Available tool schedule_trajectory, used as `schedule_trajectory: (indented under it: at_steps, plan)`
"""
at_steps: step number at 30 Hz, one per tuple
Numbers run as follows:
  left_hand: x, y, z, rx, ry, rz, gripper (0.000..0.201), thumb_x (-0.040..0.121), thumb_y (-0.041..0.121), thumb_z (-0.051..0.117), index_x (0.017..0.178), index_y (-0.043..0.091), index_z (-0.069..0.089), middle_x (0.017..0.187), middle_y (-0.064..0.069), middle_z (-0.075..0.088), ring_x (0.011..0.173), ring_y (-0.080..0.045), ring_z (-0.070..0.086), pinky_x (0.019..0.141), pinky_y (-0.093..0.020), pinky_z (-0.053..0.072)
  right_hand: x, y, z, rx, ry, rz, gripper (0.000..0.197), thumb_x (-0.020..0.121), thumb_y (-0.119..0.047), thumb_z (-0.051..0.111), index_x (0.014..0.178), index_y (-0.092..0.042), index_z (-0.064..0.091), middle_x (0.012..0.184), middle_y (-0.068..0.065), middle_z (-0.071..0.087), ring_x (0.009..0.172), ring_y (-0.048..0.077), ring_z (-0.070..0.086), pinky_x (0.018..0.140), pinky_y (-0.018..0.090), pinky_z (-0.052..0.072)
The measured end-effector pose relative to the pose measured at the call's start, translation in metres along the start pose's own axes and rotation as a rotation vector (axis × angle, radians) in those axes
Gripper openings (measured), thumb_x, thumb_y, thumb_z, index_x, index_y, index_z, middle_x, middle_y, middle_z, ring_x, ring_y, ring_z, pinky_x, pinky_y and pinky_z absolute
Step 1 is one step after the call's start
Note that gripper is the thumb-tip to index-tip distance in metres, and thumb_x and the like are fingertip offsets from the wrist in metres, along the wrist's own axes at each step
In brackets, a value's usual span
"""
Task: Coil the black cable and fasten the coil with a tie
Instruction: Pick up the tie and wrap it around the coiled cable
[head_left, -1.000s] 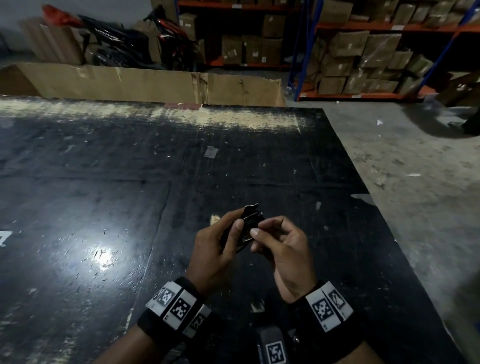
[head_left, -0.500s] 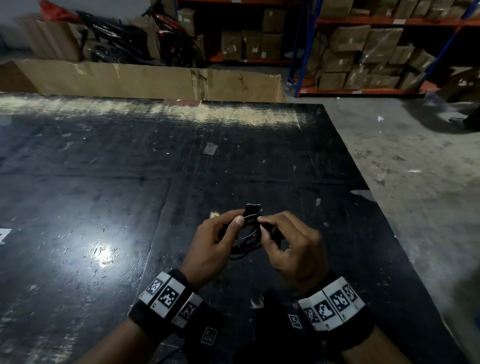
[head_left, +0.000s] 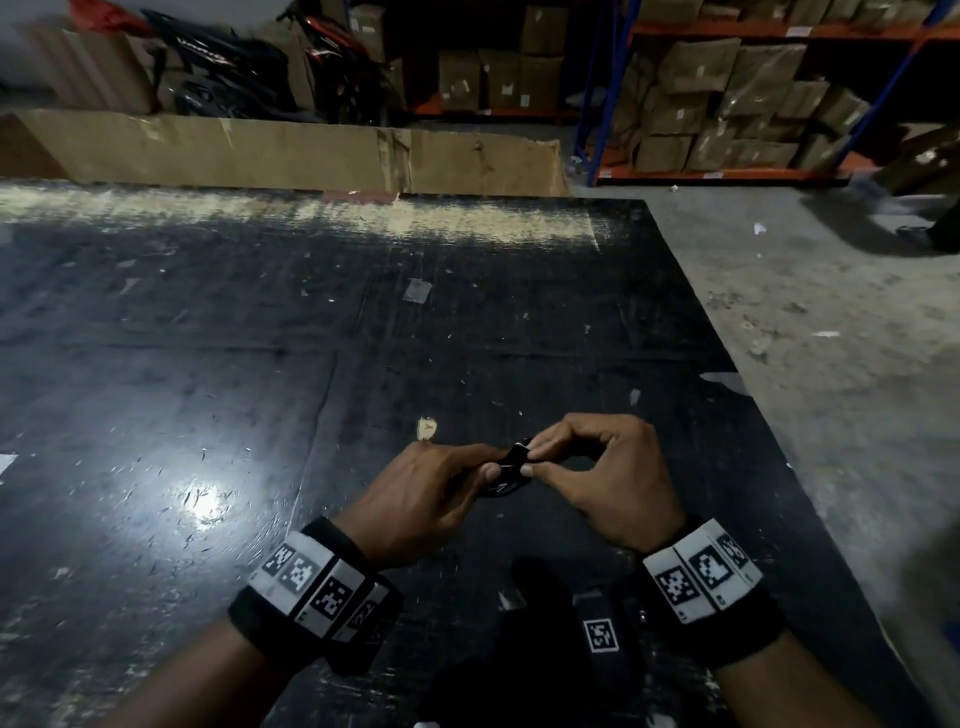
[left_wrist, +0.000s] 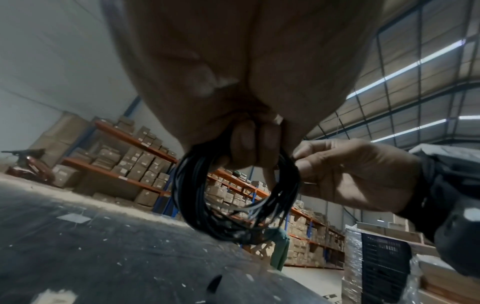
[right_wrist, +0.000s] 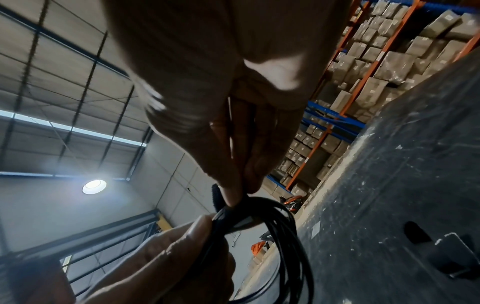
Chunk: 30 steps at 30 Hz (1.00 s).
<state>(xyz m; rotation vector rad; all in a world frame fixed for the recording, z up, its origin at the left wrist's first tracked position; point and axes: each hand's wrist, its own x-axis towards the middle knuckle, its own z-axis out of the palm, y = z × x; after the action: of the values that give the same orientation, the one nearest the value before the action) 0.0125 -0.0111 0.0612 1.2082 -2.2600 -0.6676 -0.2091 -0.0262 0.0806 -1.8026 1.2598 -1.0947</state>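
You are in a warehouse: orange-and-blue shelving (head_left: 737, 88) stacked with cardboard boxes fills the upper right of the head view, parked scooters (head_left: 228, 67) stand at the upper left, and a long flattened cardboard sheet (head_left: 291, 150) runs along the far edge of the black, scuffed worktop (head_left: 208, 364). A light glares off the worktop at the lower left.

Your two hands meet just below the centre of the head view, lifted clear of the worktop. Your left hand (head_left: 421, 499) holds the black cable (left_wrist: 233, 197), already wound into a coil of many loops; in the left wrist view its fingers (left_wrist: 242, 142) are curled through the top of the coil, so the loops hang below the palm as a ring. Your right hand (head_left: 608, 478) comes in from the right, and its thumb and forefinger are closed in a pinch at the upper edge of the coil. In the right wrist view those fingers (right_wrist: 233, 185) press together right where the strands bunch, with your left thumb (right_wrist: 192, 230) touching the same spot from below. A short black strip, seemingly the tie (head_left: 519, 451), sticks up between the two sets of fingertips in the head view; whether it already goes round the coil you cannot tell, since the fingers cover it.
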Motion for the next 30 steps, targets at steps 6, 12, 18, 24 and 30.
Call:
schedule_trajectory:
  at_steps: [6, 12, 18, 24, 30]
  plan:
    - [0.001, -0.006, 0.002, -0.088, -0.051, -0.015, 0.048, 0.107, 0.049, 0.035, 0.103, 0.016, 0.069, 0.076, -0.006, 0.072, 0.061, -0.02, 0.065, 0.055, -0.037, 0.05, 0.004, -0.005, -0.004, -0.061, -0.073, 0.0, 0.026, 0.065, -0.009, 0.087, 0.074, -0.021, 0.066, 0.072, -0.002, 0.074, 0.07, 0.012, 0.073, 0.068, 0.042, 0.062]
    - [0.011, -0.004, 0.01, -0.549, 0.155, -0.108, 0.042, 0.107, 0.033, 0.043, 0.087, 0.004, 0.066, 0.061, 0.016, 0.045, 0.057, 0.0, 0.039, 0.057, -0.02, 0.033, 0.011, -0.006, 0.002, 0.12, -0.003, -0.051, 0.044, 0.073, -0.014, 0.084, 0.111, -0.019, 0.062, 0.092, 0.002, 0.072, 0.08, 0.019, 0.069, 0.076, 0.037, 0.06]
    - [0.025, 0.001, 0.011, -1.505, 0.433, -0.31, 0.045, 0.102, 0.03, 0.046, 0.123, -0.007, 0.061, 0.056, 0.01, 0.031, 0.049, -0.004, 0.029, 0.058, -0.027, 0.022, 0.003, 0.014, 0.015, 0.395, -0.07, 0.255, 0.075, 0.066, -0.048, 0.079, 0.131, -0.018, 0.056, 0.12, 0.002, 0.069, 0.083, 0.014, 0.069, 0.071, 0.03, 0.056]
    - [0.027, 0.013, 0.018, -1.8, 0.499, -0.323, 0.043, 0.107, 0.032, 0.037, 0.129, 0.005, 0.062, 0.056, 0.009, 0.032, 0.051, -0.005, 0.036, 0.07, -0.023, 0.045, -0.007, 0.012, 0.046, 0.822, -0.054, 0.44, 0.026, 0.077, -0.026, 0.083, 0.096, -0.011, 0.076, 0.081, 0.005, 0.076, 0.053, 0.011, 0.06, 0.05, 0.019, 0.047]
    - [0.012, 0.01, 0.023, -1.817, 0.489, -0.404, 0.036, 0.104, 0.028, 0.04, 0.124, 0.007, 0.061, 0.066, 0.0, 0.055, 0.074, -0.018, 0.065, 0.093, -0.036, 0.047, 0.002, 0.008, 0.042, 0.814, 0.054, 0.412, 0.012, 0.088, -0.015, 0.071, 0.089, -0.004, 0.073, 0.081, 0.006, 0.078, 0.049, 0.008, 0.059, 0.05, 0.016, 0.049]
